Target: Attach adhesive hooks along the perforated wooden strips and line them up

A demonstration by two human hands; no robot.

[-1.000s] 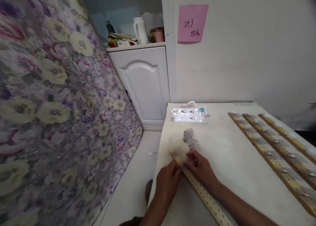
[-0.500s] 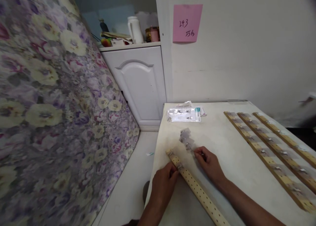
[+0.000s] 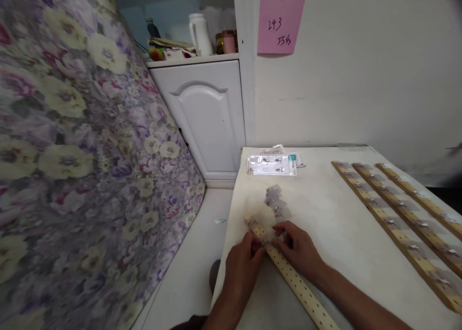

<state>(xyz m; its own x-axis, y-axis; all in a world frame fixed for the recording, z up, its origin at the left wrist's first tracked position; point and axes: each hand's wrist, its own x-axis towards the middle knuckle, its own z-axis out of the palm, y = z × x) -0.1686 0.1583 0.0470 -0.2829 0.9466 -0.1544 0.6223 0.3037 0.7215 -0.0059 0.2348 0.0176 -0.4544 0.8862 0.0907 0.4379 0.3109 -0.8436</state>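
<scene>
A pale wooden strip with rows of small holes (image 3: 294, 282) lies slanted across the near part of the table. My left hand (image 3: 243, 265) is closed at its left edge, thumb and fingertips pinched near the upper end. From the other side my right hand (image 3: 301, 250) reaches in, its thumb and finger closed at a small clear plastic piece (image 3: 267, 238) over the strip. Fingers partly hide this piece. Another clear piece (image 3: 251, 221) sits at the strip's far end. Beyond my right hand lies a small pile of clear plastic pieces with metal bits (image 3: 277, 200).
Three similar strips bearing clear pieces and metal parts (image 3: 375, 207) lie on the right of the white table (image 3: 317, 195). Clear packaging (image 3: 270, 165) rests at the back edge. A flowered curtain (image 3: 90, 176) hangs at left, beside a white cupboard (image 3: 207, 123).
My right hand has moved left from beside the pile to the strip, meeting my left hand at the clear piece. The left hand stays at the strip. The view has shifted slightly.
</scene>
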